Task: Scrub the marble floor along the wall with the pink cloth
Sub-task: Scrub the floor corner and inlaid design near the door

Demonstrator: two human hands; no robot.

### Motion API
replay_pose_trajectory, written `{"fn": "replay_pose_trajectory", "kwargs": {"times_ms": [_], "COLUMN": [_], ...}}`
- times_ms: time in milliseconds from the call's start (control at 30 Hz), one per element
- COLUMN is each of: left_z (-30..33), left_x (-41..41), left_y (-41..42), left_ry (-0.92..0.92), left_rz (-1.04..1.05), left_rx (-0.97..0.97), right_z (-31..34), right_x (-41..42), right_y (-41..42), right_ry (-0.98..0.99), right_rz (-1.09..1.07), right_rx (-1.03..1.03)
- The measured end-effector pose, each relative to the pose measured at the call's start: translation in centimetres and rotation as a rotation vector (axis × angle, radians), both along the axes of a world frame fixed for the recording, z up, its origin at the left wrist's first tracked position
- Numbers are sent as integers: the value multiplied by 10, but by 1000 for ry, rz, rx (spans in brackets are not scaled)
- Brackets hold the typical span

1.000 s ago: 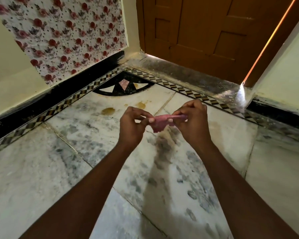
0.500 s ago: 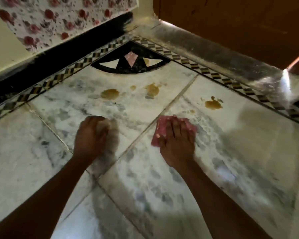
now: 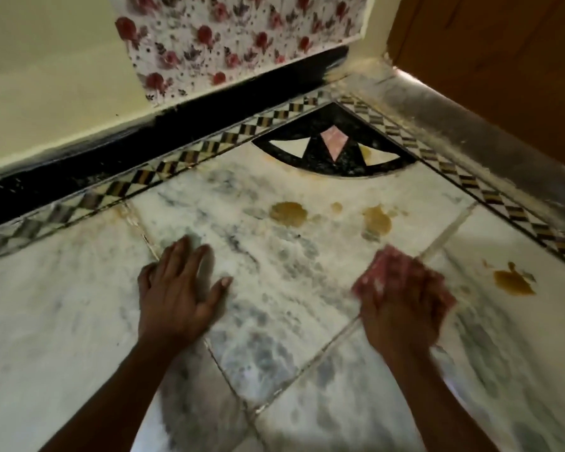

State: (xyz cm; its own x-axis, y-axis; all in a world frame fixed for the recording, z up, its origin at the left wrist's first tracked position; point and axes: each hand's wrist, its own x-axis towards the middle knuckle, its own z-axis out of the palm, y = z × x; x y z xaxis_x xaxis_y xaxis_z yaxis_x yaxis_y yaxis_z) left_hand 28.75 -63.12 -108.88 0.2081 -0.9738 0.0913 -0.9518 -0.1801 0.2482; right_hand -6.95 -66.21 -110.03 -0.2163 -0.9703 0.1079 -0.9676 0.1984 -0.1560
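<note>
Right hand (image 3: 402, 316), fingers pressing pink cloth (image 3: 384, 272) to marble floor (image 3: 274, 288); left hand (image 3: 177, 291) splayed flat; yellow stains (image 3: 289, 214) could smear

No text, label, brand, number or sign is showing anywhere in the view that can be read.
</note>
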Motion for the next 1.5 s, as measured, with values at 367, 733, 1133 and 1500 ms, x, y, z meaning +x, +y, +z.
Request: {"fn": "replay_pose_trajectory", "kwargs": {"times_ms": [367,733,1133,1500], "left_z": [9,8,-3,-5], "left_x": [-3,-4,-1,-4], "left_y": [-2,-5,-4,-4], "left_ry": [43,105,90,113], "left_rz": [34,92,174,171], "left_rx": [20,-50,-9,10], "right_z": [14,24,20,12], "right_x": [55,153,215,186], "right_y": [-24,-66,-136,-195], "right_ry": [35,22,-74,-186], "right_rz": [531,606,406,-81], "right_rx": [112,205,261,203]}}
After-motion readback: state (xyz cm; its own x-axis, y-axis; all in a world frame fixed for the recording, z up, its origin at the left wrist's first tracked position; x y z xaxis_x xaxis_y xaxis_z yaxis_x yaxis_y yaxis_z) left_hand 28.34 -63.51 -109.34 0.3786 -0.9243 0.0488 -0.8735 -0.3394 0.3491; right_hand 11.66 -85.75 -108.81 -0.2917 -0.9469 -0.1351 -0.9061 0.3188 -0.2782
